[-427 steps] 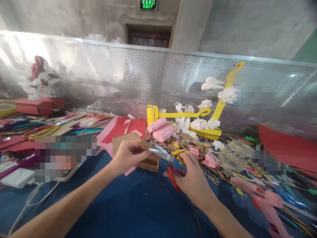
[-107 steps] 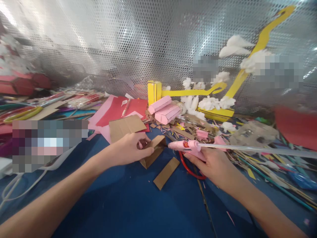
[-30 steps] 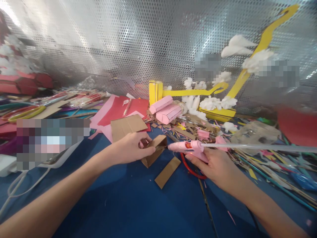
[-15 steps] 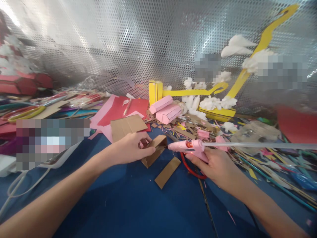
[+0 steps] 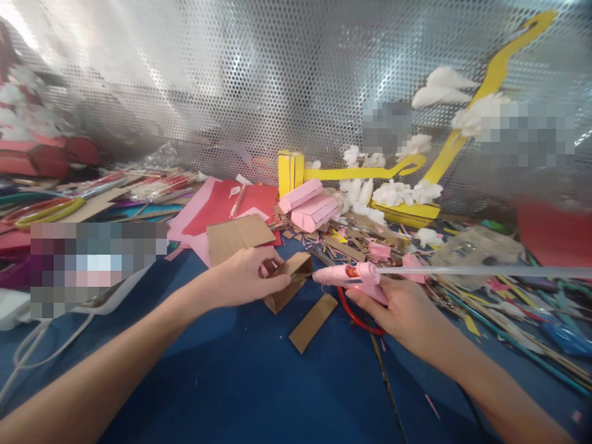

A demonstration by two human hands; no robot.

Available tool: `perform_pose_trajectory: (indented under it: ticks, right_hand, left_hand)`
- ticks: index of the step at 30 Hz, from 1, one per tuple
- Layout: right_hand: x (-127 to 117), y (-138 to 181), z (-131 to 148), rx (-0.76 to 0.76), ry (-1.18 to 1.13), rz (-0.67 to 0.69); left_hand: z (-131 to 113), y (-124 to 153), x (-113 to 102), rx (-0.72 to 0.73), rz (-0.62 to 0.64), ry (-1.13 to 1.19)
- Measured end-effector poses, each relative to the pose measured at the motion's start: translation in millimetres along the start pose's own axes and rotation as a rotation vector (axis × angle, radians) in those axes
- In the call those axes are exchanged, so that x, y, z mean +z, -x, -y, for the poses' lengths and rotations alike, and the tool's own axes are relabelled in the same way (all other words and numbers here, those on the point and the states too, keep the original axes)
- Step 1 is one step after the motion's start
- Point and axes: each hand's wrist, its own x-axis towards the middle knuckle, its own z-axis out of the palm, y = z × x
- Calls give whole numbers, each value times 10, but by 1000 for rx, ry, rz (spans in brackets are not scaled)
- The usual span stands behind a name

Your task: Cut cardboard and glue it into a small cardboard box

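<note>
Left hand (image 5: 243,276): centre of frame, fingers curled and clamped on the cardboard box (image 5: 287,280), thumb along its near edge.

Box: small, brown, open-topped, folded, resting on the blue table (image 5: 259,382), just right of the left hand.

Right hand (image 5: 404,308): right of centre, fingers closed around the grip of the glue gun (image 5: 351,275).

Glue gun: pink, lying level, nozzle pointing left and touching or all but touching the box's right edge; which, cannot be told. A long clear glue stick (image 5: 481,271) runs from its back to the right edge of the frame.

Cardboard strip (image 5: 313,322): flat on the table, just below the box and gun, apart from both hands.

Red loop (image 5: 356,314): partly under the right hand; likely a scissors handle.

Cardboard sheet (image 5: 237,237): creased, above the left hand.

Red paper (image 5: 231,206): behind the sheet, over pink paper.

Pink boxes (image 5: 309,203): two, upper centre.

Yellow model (image 5: 398,172): with white tufts, upper right, against the perforated metal screen (image 5: 231,92).

Scraps (image 5: 485,290): paper offcuts and sticks, heaped at right.
</note>
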Motion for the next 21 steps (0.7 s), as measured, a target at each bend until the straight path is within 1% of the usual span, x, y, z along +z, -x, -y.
perform_pose_trajectory:
  ticks: [5, 15, 21]
  right_hand:
    - [-8, 6, 19, 6, -15, -22]
    - [19, 14, -1, 17, -8, 16]
    - [26, 4, -2, 15, -13, 9]
  left_hand:
    - [0, -1, 0, 0, -6, -5]
    - [-17, 3, -8, -17, -2, -5]
    - [-9, -8, -3, -12, -2, -4]
